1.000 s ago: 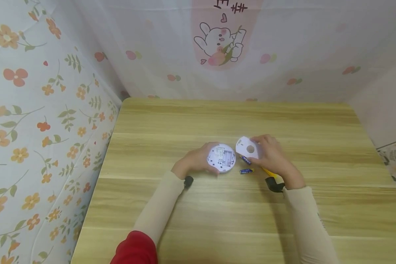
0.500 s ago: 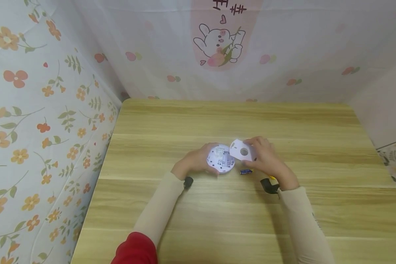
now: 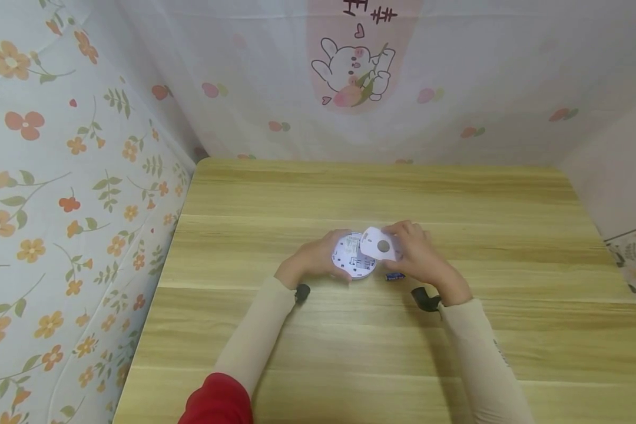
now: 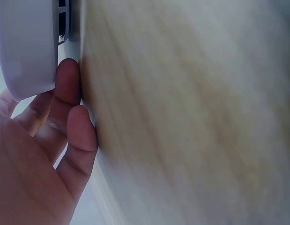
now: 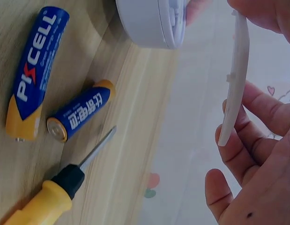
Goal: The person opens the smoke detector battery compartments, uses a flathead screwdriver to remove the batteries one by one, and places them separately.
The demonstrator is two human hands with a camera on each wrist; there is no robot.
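My left hand (image 3: 318, 256) grips a round white device (image 3: 344, 262) by its left edge, its label and battery-bay side facing up. In the left wrist view the device's side (image 4: 27, 47) has dark slots near its end. Between thumb and fingers, my right hand (image 3: 416, 253) pinches a flat white cover (image 3: 371, 242) with a round spot in it. From the head, the cover overlaps the device's right part and hides part of the bay. In the right wrist view the cover (image 5: 236, 79) is tilted and apart from the device (image 5: 145, 23).
Two blue and yellow batteries (image 5: 37, 70) lie on the wooden table (image 3: 275, 194) beside a yellow-handled screwdriver (image 5: 46, 201). The head view shows one battery (image 3: 394, 276) below the right hand. A patterned curtain (image 3: 244, 70) hangs behind the table, another floral one (image 3: 79, 176) at left.
My right hand has moved left with the cover, from beside the device to over its right part. The left hand and the device have stayed in place.
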